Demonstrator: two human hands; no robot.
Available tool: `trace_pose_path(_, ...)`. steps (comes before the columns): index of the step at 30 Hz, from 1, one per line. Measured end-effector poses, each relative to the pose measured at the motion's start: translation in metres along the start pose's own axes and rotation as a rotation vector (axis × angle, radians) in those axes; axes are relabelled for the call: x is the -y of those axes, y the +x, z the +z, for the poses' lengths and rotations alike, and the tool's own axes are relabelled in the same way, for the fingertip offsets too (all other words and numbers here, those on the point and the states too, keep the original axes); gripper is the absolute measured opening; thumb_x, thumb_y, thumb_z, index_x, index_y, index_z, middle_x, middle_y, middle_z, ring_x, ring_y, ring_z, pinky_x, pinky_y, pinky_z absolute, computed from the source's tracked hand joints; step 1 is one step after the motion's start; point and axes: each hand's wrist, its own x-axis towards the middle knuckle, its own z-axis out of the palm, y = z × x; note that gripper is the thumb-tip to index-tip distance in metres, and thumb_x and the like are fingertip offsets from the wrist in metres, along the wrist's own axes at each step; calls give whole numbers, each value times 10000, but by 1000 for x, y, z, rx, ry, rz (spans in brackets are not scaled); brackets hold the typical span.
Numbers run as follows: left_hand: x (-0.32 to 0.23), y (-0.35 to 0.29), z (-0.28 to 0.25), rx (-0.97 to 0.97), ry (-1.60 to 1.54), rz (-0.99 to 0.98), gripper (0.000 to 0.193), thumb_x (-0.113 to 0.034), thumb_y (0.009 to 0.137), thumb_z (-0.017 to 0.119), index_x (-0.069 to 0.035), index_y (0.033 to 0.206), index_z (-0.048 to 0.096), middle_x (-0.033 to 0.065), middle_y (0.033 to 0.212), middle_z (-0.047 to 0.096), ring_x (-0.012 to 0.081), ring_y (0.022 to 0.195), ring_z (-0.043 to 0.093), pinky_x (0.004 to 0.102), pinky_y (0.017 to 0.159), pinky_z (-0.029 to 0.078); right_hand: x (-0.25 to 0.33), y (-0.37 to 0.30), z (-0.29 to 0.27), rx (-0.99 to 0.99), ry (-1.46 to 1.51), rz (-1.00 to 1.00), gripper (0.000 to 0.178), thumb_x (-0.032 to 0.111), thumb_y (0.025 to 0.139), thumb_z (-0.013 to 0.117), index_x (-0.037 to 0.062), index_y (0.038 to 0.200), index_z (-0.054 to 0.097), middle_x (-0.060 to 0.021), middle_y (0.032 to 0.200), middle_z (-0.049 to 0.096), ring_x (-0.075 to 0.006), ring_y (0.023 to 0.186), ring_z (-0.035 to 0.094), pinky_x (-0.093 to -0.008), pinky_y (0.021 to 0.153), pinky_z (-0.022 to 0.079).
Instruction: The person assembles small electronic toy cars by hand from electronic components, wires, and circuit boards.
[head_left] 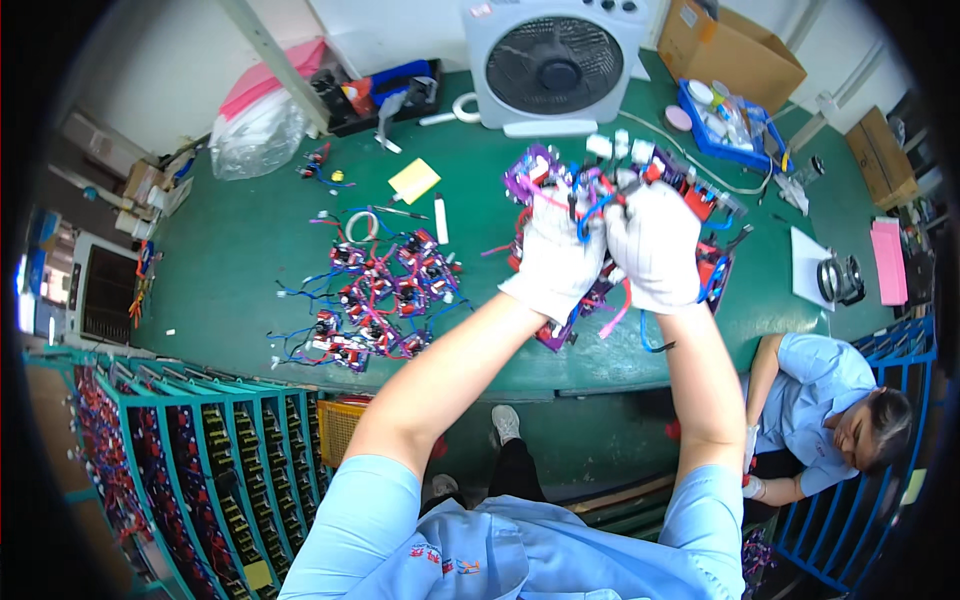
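My left hand and my right hand, both in white gloves, meet over a heap of wired circuit boards at the right middle of the green table. Fingers of both hands are closed around a bundle of wires, with a blue wire looping between them. Which board the wires belong to is hidden by the gloves. Red parts, purple boards and pink wires stick out around my hands. White connector blocks stand just beyond them.
More wired boards lie grouped left of my forearms. Behind stands a grey box fan, with a blue basket to its right. Yellow notes and a tape roll lie left. A co-worker sits at the right; a teal rack stands lower left.
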Motion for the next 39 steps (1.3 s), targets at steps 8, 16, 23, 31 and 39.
trace_pose_path(8, -58, 93, -258, -359, 746, 545, 343, -205, 886, 536, 15, 1147, 571, 228, 969, 586, 409, 896, 559, 517, 829, 435, 164, 182, -76, -310, 226, -241, 121, 197, 795, 670, 82, 763, 647, -119, 675, 611, -294, 663, 624, -388, 599, 498)
trace_pose_path(16, -162, -4, -491, -376, 1202, 328, 618, -297, 852, 579, 103, 1306, 454, 199, 970, 613, 350, 898, 595, 481, 909, 406, 364, 225, -105, -326, 814, -306, 140, 26, 837, 650, 9, 973, 680, -118, 759, 655, -224, 647, 638, -325, 628, 511)
trace_pose_path(23, -268, -214, -702, -521, 1570, -28, 561, -310, 884, 551, 74, 1284, 471, 230, 913, 604, 341, 842, 570, 432, 718, 483, 670, 172, -178, -309, 1185, -520, 152, 191, 874, 648, 58, 800, 646, -142, 724, 645, -322, 662, 640, -398, 597, 490)
trace_pose_path(31, -385, -446, -904, -387, 1967, -374, 332, -269, 976, 447, 7, 1056, 613, 182, 922, 653, 337, 889, 603, 432, 814, 463, 986, 58, -295, -90, 1437, -638, 249, 304, 863, 635, 62, 803, 626, -191, 741, 643, -371, 719, 653, -460, 623, 513)
trace_pose_path(39, -415, -639, -994, -430, 1959, -738, 361, -231, 988, 427, 60, 970, 639, 257, 899, 650, 389, 897, 604, 489, 904, 420, 1174, -62, -338, 356, 1665, -828, 255, 283, 893, 608, 58, 982, 691, -227, 772, 667, -395, 758, 669, -469, 659, 525)
